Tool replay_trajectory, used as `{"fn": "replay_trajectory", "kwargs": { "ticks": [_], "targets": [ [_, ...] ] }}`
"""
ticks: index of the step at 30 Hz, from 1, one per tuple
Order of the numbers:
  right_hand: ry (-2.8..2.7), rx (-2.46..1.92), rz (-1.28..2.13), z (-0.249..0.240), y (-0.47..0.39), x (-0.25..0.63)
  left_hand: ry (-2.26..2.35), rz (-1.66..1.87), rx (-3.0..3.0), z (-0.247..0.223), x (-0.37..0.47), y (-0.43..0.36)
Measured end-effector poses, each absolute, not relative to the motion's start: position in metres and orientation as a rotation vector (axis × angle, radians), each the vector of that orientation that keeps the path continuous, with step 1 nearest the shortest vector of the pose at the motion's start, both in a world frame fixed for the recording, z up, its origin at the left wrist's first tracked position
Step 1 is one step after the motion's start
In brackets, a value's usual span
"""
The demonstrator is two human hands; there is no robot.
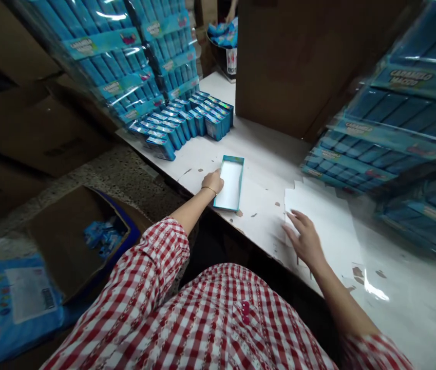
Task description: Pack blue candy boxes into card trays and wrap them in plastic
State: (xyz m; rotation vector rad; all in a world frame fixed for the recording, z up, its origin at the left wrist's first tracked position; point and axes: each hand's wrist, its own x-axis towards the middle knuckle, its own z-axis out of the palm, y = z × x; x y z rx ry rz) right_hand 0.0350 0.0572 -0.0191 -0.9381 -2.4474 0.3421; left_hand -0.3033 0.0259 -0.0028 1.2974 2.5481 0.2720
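Note:
A shallow blue cardboard tray (pixel 230 185) with a white inside lies on the table near its front edge. My left hand (pixel 213 182) is closed on the tray's left wall. Over the left part of a stack of flat white cardboard blanks (pixel 327 218), my right hand (pixel 303 237) has its fingers spread, with nothing held in them. I cannot tell whether its fingertips touch the top blank. Beyond the tray, small blue boxes (pixel 192 121) stand packed in rows.
Tall wrapped stacks of blue boxes rise at the left (pixel 117 56) and right (pixel 375 128). A large brown carton (pixel 295 61) stands behind the table (pixel 264 149). Below left is an open carton (pixel 75 241) with blue packets, beside a blue bag (pixel 13 303). Another person's hand (pixel 231 13) shows at the back.

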Motion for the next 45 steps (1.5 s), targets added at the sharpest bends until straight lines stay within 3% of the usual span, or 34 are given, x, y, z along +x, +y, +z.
{"fn": "replay_trajectory", "kwargs": {
  "ticks": [5,10,14,16,19,23,31,38,45],
  "targets": [
    [-2.682,-0.95,-0.02,-0.044,0.027,0.127,2.567,0.276,1.274,0.008,-0.331,0.048],
    [-2.804,-1.078,-0.183,-0.056,-0.013,0.127,2.555,0.253,1.231,0.012,-0.344,0.064],
    [-2.784,-1.115,-0.149,-0.049,-0.036,0.113,2.708,0.62,1.424,0.01,-0.321,0.055],
    [-2.748,-1.161,-0.061,-0.046,-0.037,0.109,2.488,0.827,1.776,0.006,-0.29,0.043],
    [-2.676,-1.299,0.066,-0.044,-0.027,0.101,1.854,0.858,2.193,-0.006,-0.228,0.017],
    [-2.586,-1.577,0.134,-0.048,-0.023,0.076,1.628,0.832,2.251,-0.026,-0.168,-0.014],
    [-2.739,-1.074,0.419,-0.045,-0.062,0.042,1.381,0.438,2.45,-0.052,-0.178,-0.048],
    [-2.792,-1.008,0.035,-0.028,-0.057,0.063,1.622,0.614,2.411,-0.047,-0.173,-0.065],
    [-2.766,-0.898,-0.126,-0.006,-0.061,0.04,1.74,0.495,2.409,-0.034,-0.156,-0.063]
  ]
}}
